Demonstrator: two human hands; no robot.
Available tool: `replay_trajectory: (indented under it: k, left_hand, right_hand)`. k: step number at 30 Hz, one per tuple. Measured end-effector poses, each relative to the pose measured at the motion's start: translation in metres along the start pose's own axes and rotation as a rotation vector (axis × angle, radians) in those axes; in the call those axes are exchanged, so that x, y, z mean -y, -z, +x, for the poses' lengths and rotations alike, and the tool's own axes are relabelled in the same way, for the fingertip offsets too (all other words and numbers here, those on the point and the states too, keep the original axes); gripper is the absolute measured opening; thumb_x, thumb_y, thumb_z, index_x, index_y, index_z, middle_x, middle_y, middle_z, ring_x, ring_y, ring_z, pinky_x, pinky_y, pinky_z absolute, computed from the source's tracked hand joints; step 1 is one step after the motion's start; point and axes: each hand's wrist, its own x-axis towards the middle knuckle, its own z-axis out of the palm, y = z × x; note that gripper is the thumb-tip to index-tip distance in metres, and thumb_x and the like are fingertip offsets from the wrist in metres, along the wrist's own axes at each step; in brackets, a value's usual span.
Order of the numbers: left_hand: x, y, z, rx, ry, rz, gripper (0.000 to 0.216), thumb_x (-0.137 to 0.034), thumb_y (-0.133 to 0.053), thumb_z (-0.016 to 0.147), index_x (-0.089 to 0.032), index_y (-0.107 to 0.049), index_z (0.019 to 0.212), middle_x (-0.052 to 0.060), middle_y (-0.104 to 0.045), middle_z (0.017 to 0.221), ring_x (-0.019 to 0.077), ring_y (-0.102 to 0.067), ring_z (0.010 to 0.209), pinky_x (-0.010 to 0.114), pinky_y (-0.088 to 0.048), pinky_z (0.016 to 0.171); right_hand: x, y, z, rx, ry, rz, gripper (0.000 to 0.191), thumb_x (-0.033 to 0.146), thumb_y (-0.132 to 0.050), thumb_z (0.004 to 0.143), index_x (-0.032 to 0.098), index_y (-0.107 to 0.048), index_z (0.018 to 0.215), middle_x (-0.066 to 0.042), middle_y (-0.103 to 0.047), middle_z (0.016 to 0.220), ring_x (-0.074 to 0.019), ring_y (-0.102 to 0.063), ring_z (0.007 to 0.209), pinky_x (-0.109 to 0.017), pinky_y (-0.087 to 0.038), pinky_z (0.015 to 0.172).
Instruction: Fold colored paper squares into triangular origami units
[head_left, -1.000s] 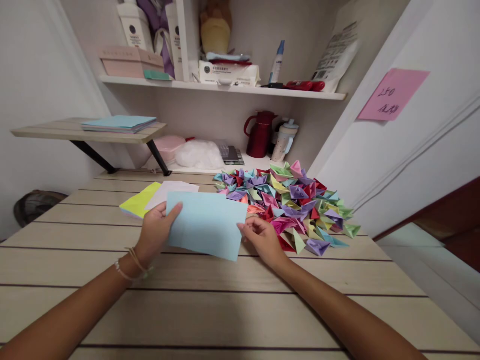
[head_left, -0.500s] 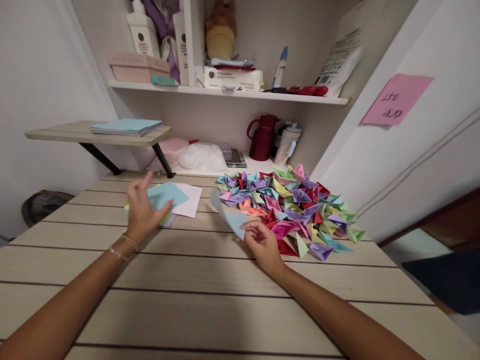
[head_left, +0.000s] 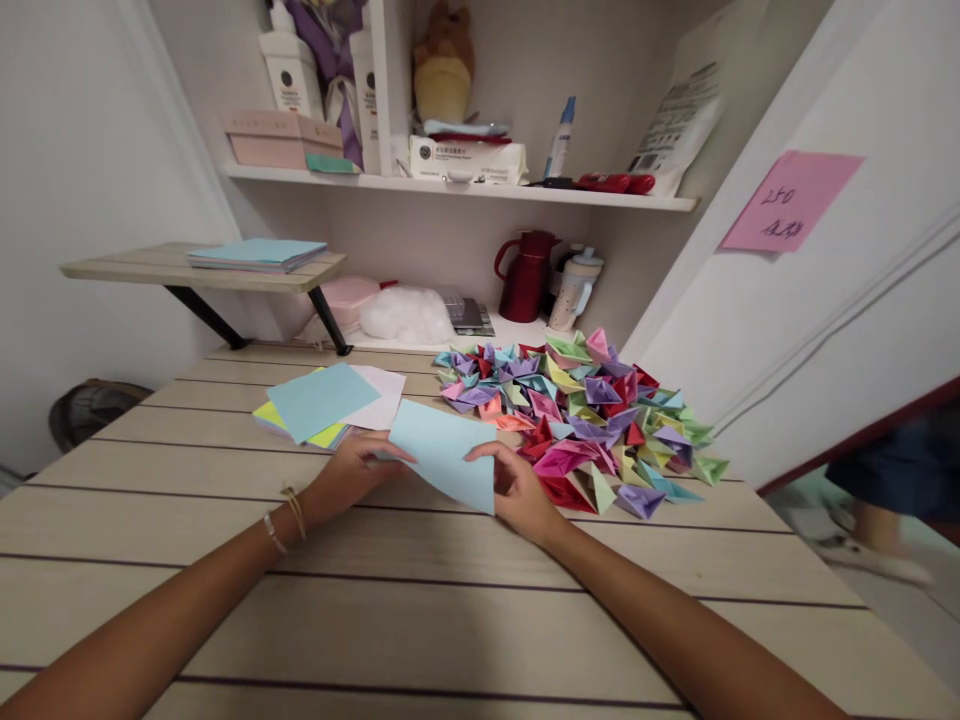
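Observation:
A light blue sheet of paper (head_left: 444, 452) is held between my two hands, tilted just above the table. My left hand (head_left: 358, 472) pinches its left edge, thumb on top. At the right edge, my right hand (head_left: 517, 488) grips it with the thumb over the face and the fingers behind. To the left lies a stack of coloured paper (head_left: 319, 400), with a blue sheet on top, yellow showing beneath and a white sheet (head_left: 386, 393) beside it. Right of my hands spreads a heap of folded paper boats (head_left: 585, 415) in many colours.
A small raised shelf (head_left: 127, 262) at the left bears more paper (head_left: 259, 254). Behind the table stand a dark red jug (head_left: 527, 278), a tumbler (head_left: 574, 290) and a white fluffy bundle (head_left: 407, 315). A pink note (head_left: 793, 200) hangs on the right. Someone's leg (head_left: 877, 530) shows at far right.
My left hand has left the paper stack and moved right to take the blue sheet's left edge. The sheet has turned flatter. A person's leg and shoe have come into view at right.

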Motion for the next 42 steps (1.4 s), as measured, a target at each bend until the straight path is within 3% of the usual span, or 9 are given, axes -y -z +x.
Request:
replay_trajectory:
  k: [3, 7, 11, 17, 21, 25, 28, 34, 42]
  left_hand:
    - [-0.005, -0.015, -0.005, -0.069, 0.073, -0.06, 0.014, -0.029, -0.068, 0.068, -0.018, -0.072, 0.075, 0.005, -0.07, 0.08, 0.0178, -0.061, 0.074, 0.026, -0.047, 0.069]
    - [-0.009, -0.026, -0.01, -0.175, 0.214, -0.156, 0.021, -0.036, -0.065, 0.07, -0.015, -0.069, 0.07, 0.001, -0.066, 0.066, 0.0148, -0.057, 0.063, 0.024, -0.045, 0.059]
    - [-0.008, -0.035, -0.009, -0.28, 0.293, -0.172, 0.027, -0.039, -0.066, 0.069, -0.014, -0.063, 0.06, -0.001, -0.06, 0.059, 0.0124, -0.054, 0.059, 0.022, -0.043, 0.056]
    - [-0.007, -0.055, -0.008, -0.416, 0.3, -0.447, 0.039, -0.033, -0.076, 0.058, -0.018, -0.051, 0.084, -0.004, -0.061, 0.064, 0.0124, -0.057, 0.058, 0.024, -0.048, 0.054]
    - [-0.013, -0.056, -0.009, -0.37, 0.328, -0.498, 0.064, -0.034, -0.075, 0.06, -0.02, -0.04, 0.111, -0.001, -0.065, 0.069, 0.015, -0.062, 0.06, 0.025, -0.05, 0.054]
    - [-0.018, -0.054, -0.008, -0.295, 0.401, -0.519, 0.078, -0.034, -0.074, 0.063, -0.019, -0.032, 0.127, 0.002, -0.067, 0.078, 0.0174, -0.065, 0.069, 0.028, -0.053, 0.059]
    - [-0.019, -0.056, -0.007, -0.21, 0.447, -0.544, 0.067, -0.032, -0.076, 0.062, -0.02, -0.042, 0.119, 0.006, -0.064, 0.093, 0.0172, -0.063, 0.075, 0.03, -0.055, 0.059]
    - [-0.015, -0.058, -0.007, -0.179, 0.491, -0.53, 0.04, -0.033, -0.075, 0.063, -0.016, -0.058, 0.094, 0.005, -0.066, 0.092, 0.017, -0.062, 0.075, 0.031, -0.056, 0.062]
    - [-0.01, -0.057, -0.005, -0.265, 0.496, -0.589, 0.038, -0.034, -0.074, 0.062, -0.014, -0.062, 0.092, 0.003, -0.069, 0.088, 0.0187, -0.064, 0.079, 0.034, -0.055, 0.071]
  right_hand:
    - [0.002, 0.0, 0.001, -0.009, 0.009, -0.057, 0.026, 0.029, -0.072, 0.062, 0.02, -0.064, 0.084, -0.002, -0.063, 0.084, -0.0158, -0.057, 0.073, -0.024, -0.043, 0.064]
    - [-0.002, 0.002, 0.003, -0.145, -0.064, -0.018, 0.026, 0.042, -0.064, 0.07, 0.017, -0.063, 0.067, 0.0, -0.06, 0.066, -0.0163, -0.054, 0.066, -0.027, -0.044, 0.061]
    - [-0.003, -0.003, 0.004, -0.214, -0.118, 0.131, 0.029, 0.043, -0.068, 0.066, 0.017, -0.064, 0.075, -0.001, -0.059, 0.068, -0.0159, -0.053, 0.065, -0.028, -0.047, 0.059]
    - [0.0, -0.017, 0.007, -0.36, -0.218, 0.316, 0.035, 0.038, -0.076, 0.057, 0.02, -0.053, 0.076, 0.003, -0.053, 0.069, -0.0134, -0.052, 0.061, -0.028, -0.05, 0.053]
    - [-0.005, -0.015, 0.008, -0.42, -0.189, 0.259, 0.037, 0.036, -0.077, 0.057, 0.019, -0.055, 0.082, 0.0, -0.058, 0.077, -0.0147, -0.056, 0.067, -0.028, -0.05, 0.059]
    - [-0.005, -0.013, 0.009, -0.452, -0.152, 0.306, 0.062, 0.029, -0.079, 0.055, 0.023, -0.049, 0.108, -0.003, -0.06, 0.098, -0.0171, -0.06, 0.08, -0.03, -0.051, 0.07]
    - [-0.002, -0.013, 0.009, -0.408, -0.182, 0.355, 0.069, 0.029, -0.08, 0.054, 0.023, -0.046, 0.114, -0.004, -0.063, 0.096, -0.0183, -0.062, 0.077, -0.032, -0.052, 0.07]
    - [0.002, -0.015, 0.01, -0.354, -0.196, 0.344, 0.036, 0.036, -0.076, 0.059, 0.018, -0.058, 0.085, -0.003, -0.068, 0.083, -0.0185, -0.063, 0.075, -0.032, -0.052, 0.071]
    - [0.001, -0.025, 0.008, -0.285, -0.323, 0.466, 0.061, 0.029, -0.082, 0.051, 0.018, -0.056, 0.105, -0.003, -0.068, 0.087, -0.0183, -0.065, 0.075, -0.036, -0.054, 0.075]
